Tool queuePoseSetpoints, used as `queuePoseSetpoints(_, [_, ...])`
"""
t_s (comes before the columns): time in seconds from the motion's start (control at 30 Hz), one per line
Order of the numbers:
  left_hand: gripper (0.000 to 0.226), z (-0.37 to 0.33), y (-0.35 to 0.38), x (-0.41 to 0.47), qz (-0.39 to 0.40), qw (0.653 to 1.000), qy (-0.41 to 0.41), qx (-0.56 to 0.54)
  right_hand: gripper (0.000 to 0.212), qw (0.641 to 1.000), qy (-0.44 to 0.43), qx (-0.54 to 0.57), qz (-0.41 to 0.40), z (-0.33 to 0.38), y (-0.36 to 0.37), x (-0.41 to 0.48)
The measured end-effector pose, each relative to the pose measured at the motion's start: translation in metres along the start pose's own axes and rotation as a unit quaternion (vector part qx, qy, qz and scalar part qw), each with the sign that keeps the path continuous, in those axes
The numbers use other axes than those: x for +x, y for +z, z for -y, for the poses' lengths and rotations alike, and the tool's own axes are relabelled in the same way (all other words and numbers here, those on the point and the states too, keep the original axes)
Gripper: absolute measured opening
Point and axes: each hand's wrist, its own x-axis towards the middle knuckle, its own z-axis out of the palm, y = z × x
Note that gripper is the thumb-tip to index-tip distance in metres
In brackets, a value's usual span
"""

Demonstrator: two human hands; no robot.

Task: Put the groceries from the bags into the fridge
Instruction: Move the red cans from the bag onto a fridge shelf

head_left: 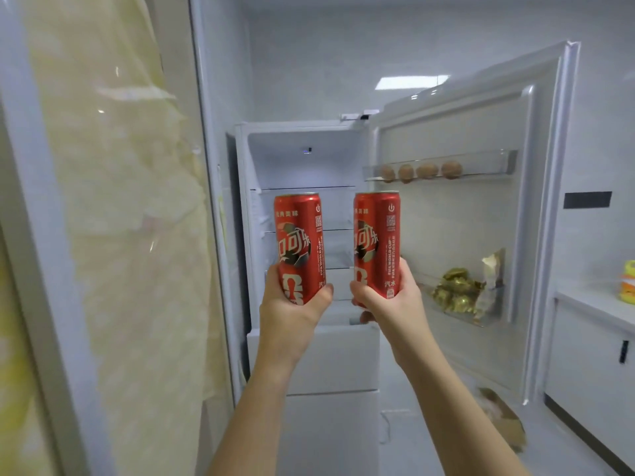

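My left hand [290,312] grips the bottom of a tall red cola can [299,235] held upright. A second red cola can [376,235], also upright, is held by its lower part in my right hand [391,300]. Both cans are raised in front of the open fridge [302,159], whose glass shelves look bare behind them. The fridge door [481,132] stands swung open to the right. Its upper door shelf [488,163] holds several brown eggs [426,170]. A lower door bin [489,316] carries gold-wrapped sweets [453,292] and a foil packet.
A glass panel with a pale yellow pattern [120,235] fills the left side, close to my left arm. A white counter with cabinets [591,338] stands at the right, with a yellow-orange object [628,281] on it. A brown paper bag [505,417] lies on the floor below the door.
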Motion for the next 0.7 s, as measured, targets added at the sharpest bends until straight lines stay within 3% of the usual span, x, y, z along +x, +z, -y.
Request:
queuePoseSetpoints(0.3, [0.044,0.000,-0.004,0.009,-0.005,1.000,0.016,-0.002,0.047,1.000,-0.007,-0.004,-0.002,-0.002,0.004,0.009])
queuePoseSetpoints(0.7, [0.049,0.017,0.011,0.020,-0.027,1.000,0.007,0.002,0.045,1.000,0.012,-0.004,0.010,-0.019,-0.009,0.024])
